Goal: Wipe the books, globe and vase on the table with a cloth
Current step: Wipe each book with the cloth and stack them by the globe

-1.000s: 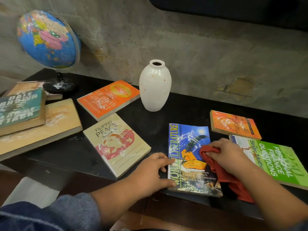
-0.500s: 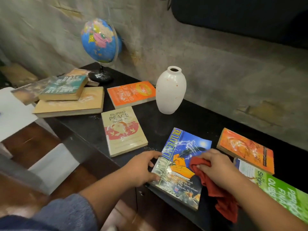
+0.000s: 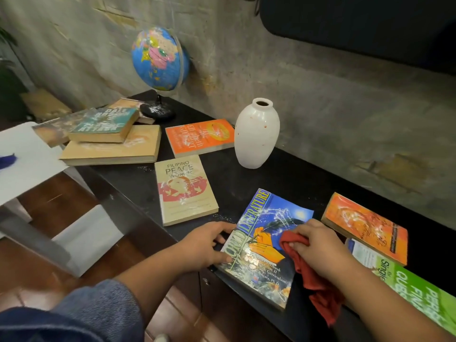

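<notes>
At the near edge of the black table [image 3: 271, 178], a blue book [image 3: 266, 233] lies flat with its cover up. The left hand [image 3: 204, 245] holds it on the spine side, at 9 o'clock of the cover. The thumb lies on the cover and the other fingers are curled against the spine. The right hand [image 3: 318, 245] is on the cover at 3 o'clock. Its fingers are closed around a red cloth [image 3: 313, 285] and press it on the book. The loose end of the cloth trails toward 5 o'clock.

Seen from the blue book, a beige book [image 3: 185, 191] lies at 10 o'clock, near but apart. The white vase [image 3: 256, 134] stands upright at 12 o'clock, and an orange book [image 3: 199, 137] lies just beside it, at its 9 o'clock. The globe [image 3: 158, 60] stands on its black base farther away at 11 o'clock, close to the wall. A stack [image 3: 111, 144] of books is at 10 o'clock from the beige book, at the far end of the table.

At 2 o'clock from the blue book lies a second orange book [image 3: 365, 228], and its near edge overlaps a green book [image 3: 417, 292] at 4 o'clock. White dust shows on several covers and on the base of the globe.
</notes>
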### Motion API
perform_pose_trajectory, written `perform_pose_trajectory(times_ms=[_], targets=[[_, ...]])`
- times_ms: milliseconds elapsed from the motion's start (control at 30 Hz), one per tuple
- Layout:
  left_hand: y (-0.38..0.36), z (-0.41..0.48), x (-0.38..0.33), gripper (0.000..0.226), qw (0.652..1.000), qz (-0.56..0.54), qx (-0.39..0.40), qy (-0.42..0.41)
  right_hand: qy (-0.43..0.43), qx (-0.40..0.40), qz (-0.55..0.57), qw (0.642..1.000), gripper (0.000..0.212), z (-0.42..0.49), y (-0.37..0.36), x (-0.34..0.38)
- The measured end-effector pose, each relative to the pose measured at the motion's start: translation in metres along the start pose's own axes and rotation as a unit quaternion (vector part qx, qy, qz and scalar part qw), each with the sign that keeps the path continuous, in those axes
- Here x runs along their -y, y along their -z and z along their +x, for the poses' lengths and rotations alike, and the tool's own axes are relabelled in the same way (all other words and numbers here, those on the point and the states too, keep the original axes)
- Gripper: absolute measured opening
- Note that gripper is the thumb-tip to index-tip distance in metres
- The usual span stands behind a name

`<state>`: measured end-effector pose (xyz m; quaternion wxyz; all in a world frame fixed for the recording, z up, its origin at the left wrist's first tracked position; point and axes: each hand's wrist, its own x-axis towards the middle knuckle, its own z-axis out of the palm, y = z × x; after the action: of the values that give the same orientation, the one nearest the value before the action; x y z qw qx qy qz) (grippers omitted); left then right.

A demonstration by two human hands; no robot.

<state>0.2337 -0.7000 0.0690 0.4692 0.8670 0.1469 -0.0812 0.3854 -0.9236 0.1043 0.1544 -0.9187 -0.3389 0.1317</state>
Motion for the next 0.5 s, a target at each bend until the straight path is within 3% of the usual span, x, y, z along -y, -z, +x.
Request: perform_pose_trajectory(times_ms=[67, 167, 367, 500], targets=[[0.000, 0.000, 0.001, 0.071, 1.000, 0.000, 0.000, 0.000, -0.009, 0.016, 0.004, 1.000, 0.016, 0.002, 0.005, -0.005], [-0.001, -0.001, 0.001, 0.072, 1.000, 0.011, -0.006, -0.005, -0.056, -0.026, -0.004, 0.998, 0.019, 0.011, 0.012, -0.008], [-0.004, -0.003, 0.004, 0.072, 0.999, 0.018, -0.024, -0.017, -0.044, 0.001, -0.003, 0.999, 0.018, 0.014, 0.009, -0.006], [-0.004, -0.003, 0.004, 0.071, 1.000, 0.009, -0.024, -0.018, -0.064, -0.039, -0.021, 0.997, 0.020, 0.022, 0.010, -0.004]])
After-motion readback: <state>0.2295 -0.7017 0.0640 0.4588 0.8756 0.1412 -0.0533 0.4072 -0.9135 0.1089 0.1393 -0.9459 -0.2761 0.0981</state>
